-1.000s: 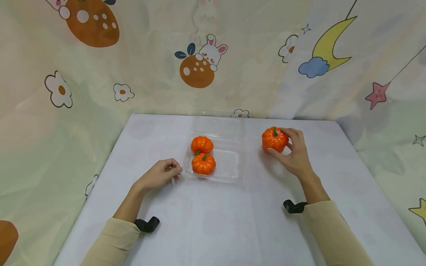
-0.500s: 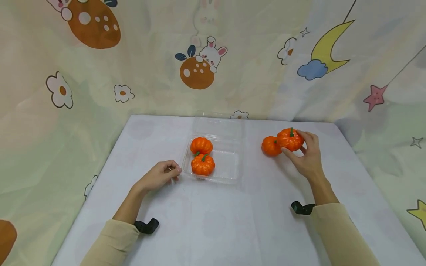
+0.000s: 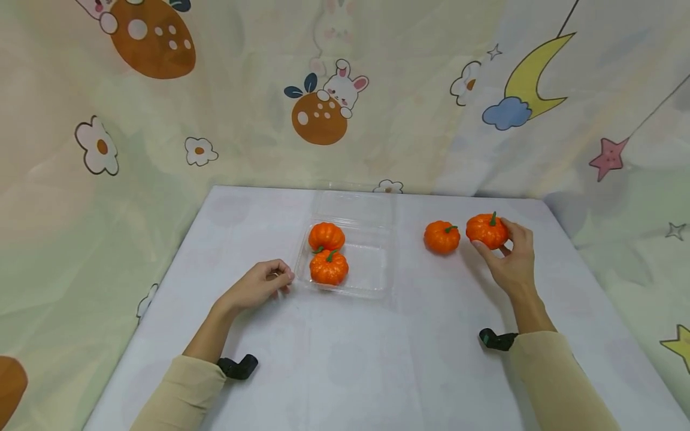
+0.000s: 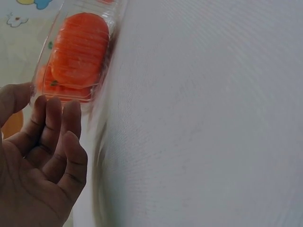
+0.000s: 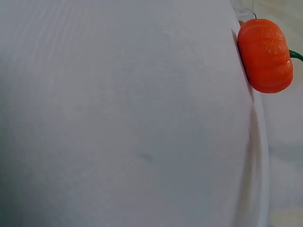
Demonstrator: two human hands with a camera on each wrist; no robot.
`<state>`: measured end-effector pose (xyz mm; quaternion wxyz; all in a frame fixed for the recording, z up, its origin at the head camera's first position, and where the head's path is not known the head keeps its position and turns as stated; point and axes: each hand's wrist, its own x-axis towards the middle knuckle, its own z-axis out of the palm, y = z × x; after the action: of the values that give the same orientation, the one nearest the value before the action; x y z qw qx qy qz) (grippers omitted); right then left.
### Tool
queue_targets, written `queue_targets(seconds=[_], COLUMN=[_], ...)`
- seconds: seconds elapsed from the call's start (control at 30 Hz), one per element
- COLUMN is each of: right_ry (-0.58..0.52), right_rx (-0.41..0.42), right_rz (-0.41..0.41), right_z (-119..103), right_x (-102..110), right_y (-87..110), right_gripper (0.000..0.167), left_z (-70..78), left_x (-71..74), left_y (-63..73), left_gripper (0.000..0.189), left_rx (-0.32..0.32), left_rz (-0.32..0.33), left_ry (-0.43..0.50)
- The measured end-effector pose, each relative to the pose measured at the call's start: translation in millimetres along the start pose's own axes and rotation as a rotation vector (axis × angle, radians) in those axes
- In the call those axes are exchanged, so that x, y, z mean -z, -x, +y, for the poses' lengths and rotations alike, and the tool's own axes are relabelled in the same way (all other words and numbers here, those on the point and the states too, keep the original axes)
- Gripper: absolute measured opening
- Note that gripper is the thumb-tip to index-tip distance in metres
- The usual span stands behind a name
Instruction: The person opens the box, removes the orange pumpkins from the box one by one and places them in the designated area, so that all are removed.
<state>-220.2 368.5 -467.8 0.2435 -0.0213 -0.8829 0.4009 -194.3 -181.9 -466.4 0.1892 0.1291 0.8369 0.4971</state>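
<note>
My right hand [image 3: 511,254] holds a small orange toy pumpkin [image 3: 486,231] with a green stem, thumb and fingers on its sides. A second pumpkin [image 3: 441,238] rests on the table just left of it; a pumpkin [image 5: 266,56] shows at the right wrist view's edge, with no hand visible there. Two more pumpkins lie in the left half of a clear plastic box [image 3: 369,263], one behind [image 3: 326,236] and one in front [image 3: 328,267]. At the box's left front corner, my left hand [image 3: 260,284] pinches the rim between thumb and fingertips [image 4: 40,101].
The box's clear lid [image 3: 353,206] lies folded back toward the rear edge of the white-covered table [image 3: 345,365]. A patterned cloth [image 3: 409,96] hangs behind and along the sides. Black wrist cameras [image 3: 238,366] stick out from both sleeves.
My right hand has moved to the right with its pumpkin, uncovering the pumpkin that stands on the table behind. The left hand and the box have stayed in place.
</note>
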Motion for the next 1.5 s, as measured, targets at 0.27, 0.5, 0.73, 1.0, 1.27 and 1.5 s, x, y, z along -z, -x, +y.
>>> queue_targets(seconds=[0.27,0.5,0.73,1.0,1.27,1.5], right_ry=[0.038,0.066,0.122,0.161,0.202,0.192], right_rx=[-0.05,-0.069,-0.16,-0.194,-0.212,-0.2], right_rz=[-0.064,-0.109,-0.203,-0.242,-0.268,-0.204], right_z=[8,12,19,23,22,18], right_x=[3,5,5,3,3,5], right_y=[3.3,2.0,1.1,4.9,2.0,1.8], right_gripper=[0.078,0.079,0.084,0.085,0.089,0.093], left_z=[1.2,2.4,0.1,-0.5,1.2,1.8], left_x=[-2.1,-5.2,-5.9,-4.0,-3.3,-1.1], left_y=[-2.0,-1.9,-1.1,0.5,2.5,3.5], left_gripper=[0.028,0.028,0.027,0.029,0.029,0.029], left_rx=[-0.013,-0.011,-0.008,-0.011,-0.012,-0.013], left_rz=[-0.006,-0.009,-0.003,-0.006,-0.001,0.003], left_ry=[-0.001,0.008,0.005,0.0,-0.006,-0.01])
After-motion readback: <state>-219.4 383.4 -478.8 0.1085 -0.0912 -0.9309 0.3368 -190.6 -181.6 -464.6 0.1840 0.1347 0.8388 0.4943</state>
